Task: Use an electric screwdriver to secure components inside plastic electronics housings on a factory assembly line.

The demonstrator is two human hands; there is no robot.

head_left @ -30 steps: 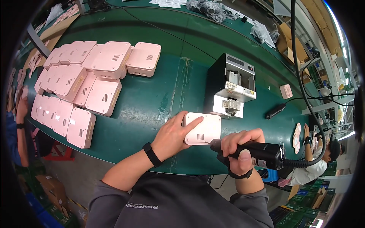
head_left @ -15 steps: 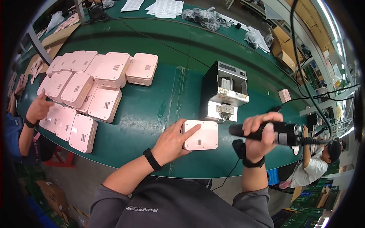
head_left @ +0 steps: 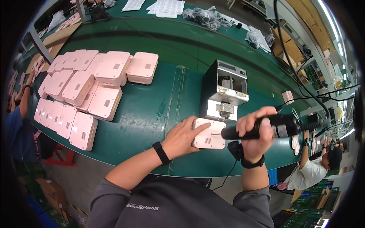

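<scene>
A pale pink plastic box [head_left: 215,126] with rounded corners lies on the green table, its vent slots and corner screw holes facing up. My left hand [head_left: 181,136] grips its left side, thumb across the top. In my right hand [head_left: 254,147] is a black electric screwdriver [head_left: 283,126], held almost level and pointing left. Its thin bit reaches over the middle of the box; I cannot tell whether it touches. Just beyond the box stands a black and white screw feeder [head_left: 210,79] with an open front.
Stacked pink boxes [head_left: 104,102] cover the table's left part. A black cable [head_left: 283,41] hangs down at the right. Bagged cables [head_left: 207,18] and white sheets [head_left: 167,8] lie at the back. One co-worker [head_left: 21,121] is at far left, another [head_left: 306,171] at right.
My left hand and the pink box have shifted slightly right. The screwdriver has come left, its bit now over the box. The left co-worker's hand has withdrawn from the stacked boxes.
</scene>
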